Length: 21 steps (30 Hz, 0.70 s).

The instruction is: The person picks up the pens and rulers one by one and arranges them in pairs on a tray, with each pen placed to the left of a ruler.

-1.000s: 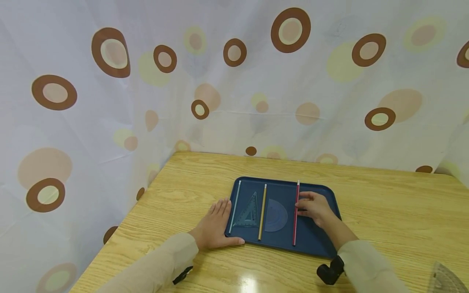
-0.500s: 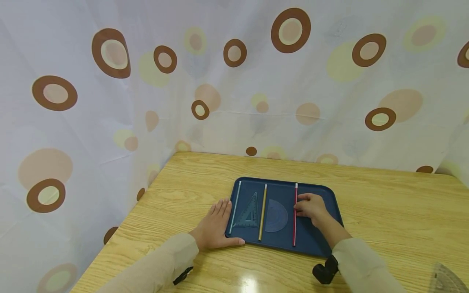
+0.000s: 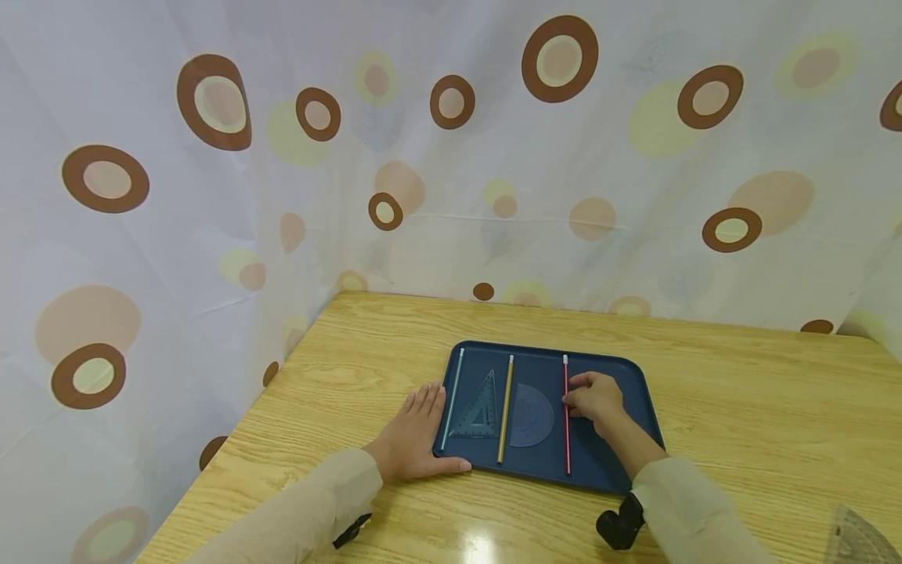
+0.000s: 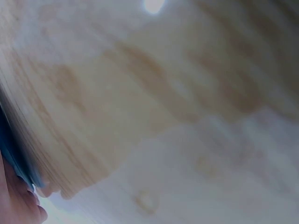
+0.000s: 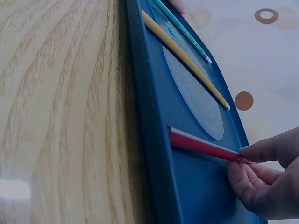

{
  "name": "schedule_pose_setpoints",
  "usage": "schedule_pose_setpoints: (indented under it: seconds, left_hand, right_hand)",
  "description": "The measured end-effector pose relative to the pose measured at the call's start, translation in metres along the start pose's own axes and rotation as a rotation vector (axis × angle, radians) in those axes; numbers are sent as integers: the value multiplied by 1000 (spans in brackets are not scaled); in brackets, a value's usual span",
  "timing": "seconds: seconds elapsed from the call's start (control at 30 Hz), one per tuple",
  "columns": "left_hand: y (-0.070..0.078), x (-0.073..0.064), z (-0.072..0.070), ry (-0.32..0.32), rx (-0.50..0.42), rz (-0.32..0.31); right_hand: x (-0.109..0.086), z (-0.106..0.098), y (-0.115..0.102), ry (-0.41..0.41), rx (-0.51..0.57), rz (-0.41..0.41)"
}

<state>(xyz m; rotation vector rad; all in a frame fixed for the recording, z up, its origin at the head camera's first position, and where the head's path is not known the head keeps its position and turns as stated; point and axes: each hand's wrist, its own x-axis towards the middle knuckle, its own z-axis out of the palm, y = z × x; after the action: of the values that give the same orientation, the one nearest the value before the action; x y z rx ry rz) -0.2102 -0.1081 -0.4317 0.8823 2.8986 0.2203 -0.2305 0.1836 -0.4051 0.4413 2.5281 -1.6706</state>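
Observation:
My right hand (image 3: 594, 398) pinches a red pencil (image 3: 567, 431) over the right part of a dark blue tray (image 3: 606, 462); in the right wrist view thumb and fingertips close on the red pencil (image 5: 201, 145) near its far end. To its left lie a clear protractor (image 3: 532, 415), a yellow pencil (image 3: 506, 407), a green set square (image 3: 481, 411) and a teal pencil (image 3: 452, 399), side by side in the tray. With fingers straight, my left hand (image 3: 416, 435) rests at the tray's left edge, thumb along the front corner. Only its fingers show at the left wrist view's corner.
The tray lies on a wood-grain table (image 3: 747, 392). Another protractor (image 3: 860, 536) lies on the table at the front right. A white curtain (image 3: 451, 157) with brown circles hangs behind the table and along its left side.
My right hand has shifted slightly left with the red pencil, whose eraser end has swung left so it stands nearly straight in the head view. The left hand stays put.

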Motion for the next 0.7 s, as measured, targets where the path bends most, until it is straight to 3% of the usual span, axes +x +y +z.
schedule_pose_setpoints:
  seconds: [0.37,0.7]
  left_hand:
    - [0,1,1,12,16,6]
    - [1,0,0,5,30,-1]
  right_hand:
    - [-3,4,-3,48,-97,4]
    - [-3,7,-2,63,-118,-15]
